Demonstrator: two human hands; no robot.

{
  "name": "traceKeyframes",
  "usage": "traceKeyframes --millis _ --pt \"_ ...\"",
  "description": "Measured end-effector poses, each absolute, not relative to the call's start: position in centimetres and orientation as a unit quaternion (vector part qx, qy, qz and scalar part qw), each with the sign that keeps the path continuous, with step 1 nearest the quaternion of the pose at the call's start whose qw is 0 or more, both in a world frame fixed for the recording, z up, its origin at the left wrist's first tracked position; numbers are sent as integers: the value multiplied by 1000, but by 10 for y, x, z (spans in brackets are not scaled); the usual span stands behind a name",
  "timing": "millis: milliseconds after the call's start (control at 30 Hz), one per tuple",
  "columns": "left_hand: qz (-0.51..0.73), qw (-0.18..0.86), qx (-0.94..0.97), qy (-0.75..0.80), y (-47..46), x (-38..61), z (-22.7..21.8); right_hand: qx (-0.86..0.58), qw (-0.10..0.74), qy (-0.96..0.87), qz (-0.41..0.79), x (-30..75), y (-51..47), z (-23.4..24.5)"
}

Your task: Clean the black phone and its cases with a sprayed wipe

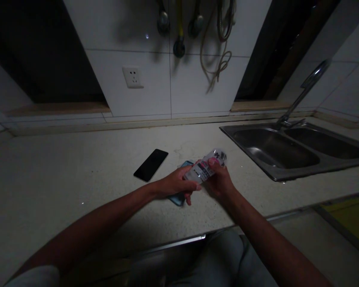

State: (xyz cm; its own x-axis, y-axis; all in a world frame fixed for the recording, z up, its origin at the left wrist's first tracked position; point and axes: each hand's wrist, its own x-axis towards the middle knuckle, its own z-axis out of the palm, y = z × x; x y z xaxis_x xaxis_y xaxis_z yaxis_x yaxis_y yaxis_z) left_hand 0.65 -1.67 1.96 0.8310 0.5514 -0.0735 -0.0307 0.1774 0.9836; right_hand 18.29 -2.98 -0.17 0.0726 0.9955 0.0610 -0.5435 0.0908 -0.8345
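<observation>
Both of my hands hold a clear plastic packet (202, 170) with pink and dark print, tilted above the counter. My left hand (179, 184) is closed around its lower left end. At the other end, my right hand (220, 179) grips it, the thumb pressed on the printed side. Whether the packet is a soft bag or a stiff container, I cannot tell. Partly hidden beneath my left hand lies a blue phone case (177, 199) or similar flat blue thing. A smartphone (151, 165) with a dark screen rests to the left, apart from my hands.
The pale counter (107, 159) runs along a tiled wall. A steel double sink (269, 177) with a tall faucet (299, 97) is set in at the right. On the wall are a power socket (133, 77), pipe valves (179, 47) and a hanging hose (224, 32).
</observation>
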Motion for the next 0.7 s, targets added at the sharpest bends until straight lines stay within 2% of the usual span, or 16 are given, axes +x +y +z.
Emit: traceKeyframes --millis 333,700 --pt "189 747 594 231 -16 7 26 -334 690 -320 557 179 -30 0" --pt "283 687 593 311 -9 9 27 -336 724 -342 495 179 -29 3"
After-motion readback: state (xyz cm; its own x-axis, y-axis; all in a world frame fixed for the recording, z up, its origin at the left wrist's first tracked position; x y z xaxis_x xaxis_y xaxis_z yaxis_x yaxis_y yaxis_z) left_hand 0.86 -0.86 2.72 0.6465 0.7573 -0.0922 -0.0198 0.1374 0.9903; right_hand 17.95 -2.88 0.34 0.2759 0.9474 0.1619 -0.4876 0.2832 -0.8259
